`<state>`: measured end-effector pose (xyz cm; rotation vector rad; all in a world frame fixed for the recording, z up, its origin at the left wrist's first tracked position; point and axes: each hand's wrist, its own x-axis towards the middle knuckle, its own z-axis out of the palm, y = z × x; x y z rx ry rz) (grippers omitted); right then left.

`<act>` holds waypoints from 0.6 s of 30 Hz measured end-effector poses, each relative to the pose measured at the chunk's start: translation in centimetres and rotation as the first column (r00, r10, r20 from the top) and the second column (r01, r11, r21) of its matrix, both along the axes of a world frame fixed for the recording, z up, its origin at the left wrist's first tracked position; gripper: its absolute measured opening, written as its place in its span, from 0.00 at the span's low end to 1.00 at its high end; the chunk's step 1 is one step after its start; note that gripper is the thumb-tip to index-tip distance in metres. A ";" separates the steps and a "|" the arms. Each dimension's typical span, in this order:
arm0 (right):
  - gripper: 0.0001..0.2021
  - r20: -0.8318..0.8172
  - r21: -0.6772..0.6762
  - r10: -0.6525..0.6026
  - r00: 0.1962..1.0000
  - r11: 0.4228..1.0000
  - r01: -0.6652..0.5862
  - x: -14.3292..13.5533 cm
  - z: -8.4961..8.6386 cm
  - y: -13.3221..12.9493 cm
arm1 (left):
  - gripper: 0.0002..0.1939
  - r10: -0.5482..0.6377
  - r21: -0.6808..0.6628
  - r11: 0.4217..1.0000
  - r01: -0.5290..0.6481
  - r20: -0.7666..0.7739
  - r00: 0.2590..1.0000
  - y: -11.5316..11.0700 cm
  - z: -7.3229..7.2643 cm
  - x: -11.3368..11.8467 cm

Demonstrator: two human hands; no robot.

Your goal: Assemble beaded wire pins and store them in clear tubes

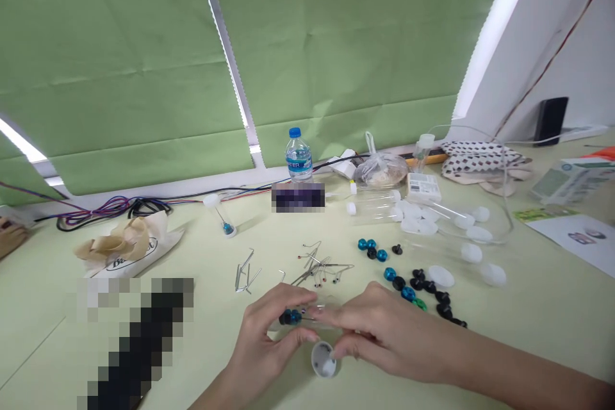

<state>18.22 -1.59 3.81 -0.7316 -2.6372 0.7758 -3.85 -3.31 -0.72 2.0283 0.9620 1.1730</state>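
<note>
Near the front middle of the table, my left hand (273,327) is wrapped round a clear plastic tube (329,301) lying on its side. Inside its left end sit black and blue round parts (291,317), with a thin metal rod running to the right. My right hand (379,330) is at the tube's right part, its index fingertip by the rod. Its thumb touches a white cup-shaped cap (323,360) just below the tube. Whether the right fingers grip the cap or the rod is unclear.
Bent metal wires (319,269) and hex keys (246,275) lie beyond my hands. Blue and black knobs (408,293) are at the right, with clear tubes (432,246) behind them. A water bottle (298,160) and an upright tube (221,218) stand farther back.
</note>
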 end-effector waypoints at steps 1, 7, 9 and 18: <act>0.14 0.007 0.025 0.007 1.000 1.000 -0.007 0.0 -0.1 0.0 | 0.18 0.002 -0.005 1.000 -0.002 0.005 1.000 0.0 -0.1 0.1; 0.14 -0.017 0.090 -0.016 1.000 0.996 0.017 0.0 -0.8 0.3 | 0.18 0.004 -0.071 0.997 -0.002 0.033 0.999 0.2 -0.4 0.3; 0.15 -0.098 0.046 -0.045 0.994 0.998 0.050 -0.2 -1.0 0.4 | 0.19 0.018 -0.112 0.994 -0.011 0.057 0.998 0.4 -0.4 0.3; 0.13 -0.512 -0.477 -0.426 0.746 0.863 0.166 0.5 -1.0 1.6 | 0.27 0.039 -0.318 0.948 0.000 0.119 0.992 0.9 0.0 0.0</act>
